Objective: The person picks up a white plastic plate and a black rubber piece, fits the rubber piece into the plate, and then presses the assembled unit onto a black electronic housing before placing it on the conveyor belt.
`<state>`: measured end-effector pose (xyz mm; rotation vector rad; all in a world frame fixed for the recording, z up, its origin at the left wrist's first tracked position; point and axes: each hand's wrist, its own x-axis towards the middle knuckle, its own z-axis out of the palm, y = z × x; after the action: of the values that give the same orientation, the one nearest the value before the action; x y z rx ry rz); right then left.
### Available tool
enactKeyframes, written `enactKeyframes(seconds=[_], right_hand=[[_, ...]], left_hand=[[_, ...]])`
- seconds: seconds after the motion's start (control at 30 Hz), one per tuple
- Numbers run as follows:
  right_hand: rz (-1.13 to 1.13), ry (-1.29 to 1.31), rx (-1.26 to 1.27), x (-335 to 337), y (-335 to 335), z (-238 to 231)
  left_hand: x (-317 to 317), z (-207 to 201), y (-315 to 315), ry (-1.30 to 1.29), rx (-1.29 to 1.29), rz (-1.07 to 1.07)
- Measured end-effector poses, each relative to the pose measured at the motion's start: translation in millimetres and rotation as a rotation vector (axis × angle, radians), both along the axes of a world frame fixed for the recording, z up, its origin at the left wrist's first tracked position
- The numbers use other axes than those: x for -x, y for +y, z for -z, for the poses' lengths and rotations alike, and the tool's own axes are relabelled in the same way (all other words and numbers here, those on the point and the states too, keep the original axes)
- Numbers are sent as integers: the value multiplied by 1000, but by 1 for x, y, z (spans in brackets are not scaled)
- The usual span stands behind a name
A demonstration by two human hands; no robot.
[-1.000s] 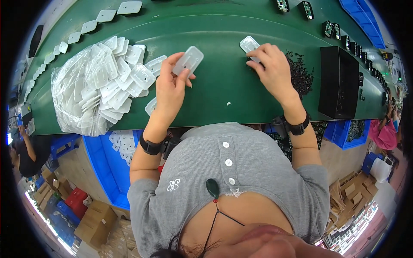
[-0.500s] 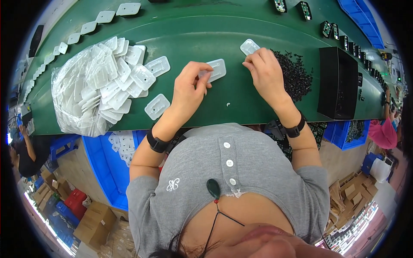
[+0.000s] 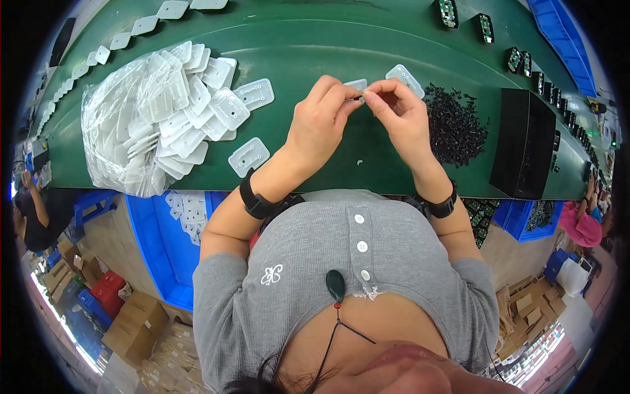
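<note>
My left hand (image 3: 319, 125) and my right hand (image 3: 403, 118) meet fingertip to fingertip above the green table. The left thumb and forefinger pinch a small dark piece (image 3: 358, 99), too small to name surely. My right thumb and forefinger close right beside it; what they grip is hidden. Just behind the fingertips shows the edge of a translucent white plastic cover (image 3: 356, 84), mostly covered by my hands. Another white cover (image 3: 405, 80) lies flat beyond my right hand. To the right of that hand is a loose heap of small black parts (image 3: 457, 128).
At left, a clear bag (image 3: 98, 144) spills many white covers (image 3: 187, 108). A single cover (image 3: 249, 156) lies near the front edge. A black box (image 3: 523, 144) stands right of the heap. Circuit boards in black housings (image 3: 485, 28) line the far right; blue bins (image 3: 157, 249) sit below.
My right hand has come left from beside the black heap to meet my left hand. The left hand has risen off the cover's near side and moved right. The view has shifted slightly.
</note>
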<state>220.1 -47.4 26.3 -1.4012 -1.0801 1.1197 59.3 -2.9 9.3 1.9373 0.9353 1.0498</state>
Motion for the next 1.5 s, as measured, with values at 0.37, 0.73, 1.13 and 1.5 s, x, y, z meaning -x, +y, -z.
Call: enactKeyframes(seconds=[0.37, 0.73, 1.13, 1.5], right_hand=[[-19, -700, -407, 4, -6, 7], [102, -812, -585, 23, -8, 23], [203, -971, -712, 17, -11, 11], [-117, -105, -2, 4, -3, 10]], left_hand=[[10, -4, -10, -394, 620, 55], [15, -1, -18, -451, 776, 76], [19, 1, -21, -401, 630, 18], [16, -1, -4, -429, 809, 99]])
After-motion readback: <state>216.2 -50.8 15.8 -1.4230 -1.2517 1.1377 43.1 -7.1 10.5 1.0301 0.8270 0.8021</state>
